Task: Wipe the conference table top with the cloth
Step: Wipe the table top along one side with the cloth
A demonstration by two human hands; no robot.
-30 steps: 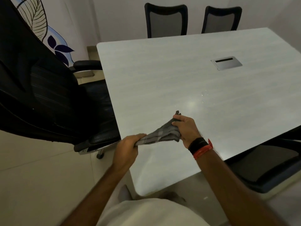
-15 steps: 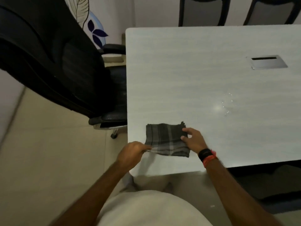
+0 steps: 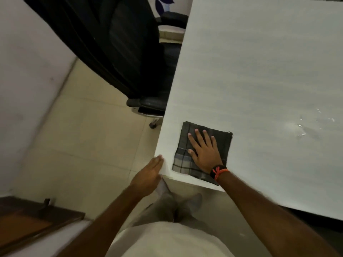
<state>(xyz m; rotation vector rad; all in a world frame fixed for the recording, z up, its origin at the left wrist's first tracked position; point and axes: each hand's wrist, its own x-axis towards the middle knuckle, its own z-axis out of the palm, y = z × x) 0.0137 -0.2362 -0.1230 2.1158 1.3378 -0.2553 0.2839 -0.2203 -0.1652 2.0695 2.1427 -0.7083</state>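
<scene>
Head view, single frame. The cloth (image 3: 223,145), dark grey with a lighter plaid band toward the near side, is folded into a rough square. It lies flat on the conference table (image 3: 269,71), close to the table's near left corner, with its near corner reaching the near edge. The right hand (image 3: 204,151) lies palm-down on the cloth. Its fingers (image 3: 198,135) are straight and slightly spread, pressing the fabric to the top and gripping nothing. There is a black band with an orange tie (image 3: 218,171) on the right wrist. The left hand (image 3: 148,173) is off the cloth, with its fingers straight and together and nothing held. Its fingertips are at the table's left edge by the corner, apparently touching it. A patch of small droplets (image 3: 300,127) sits on the table top, well to the right of the cloth. A black office chair (image 3: 120,52) stands beside the table's left edge on the pale tiled floor (image 3: 83,136). A brown wooden surface (image 3: 27,219) shows at the lower left.
</scene>
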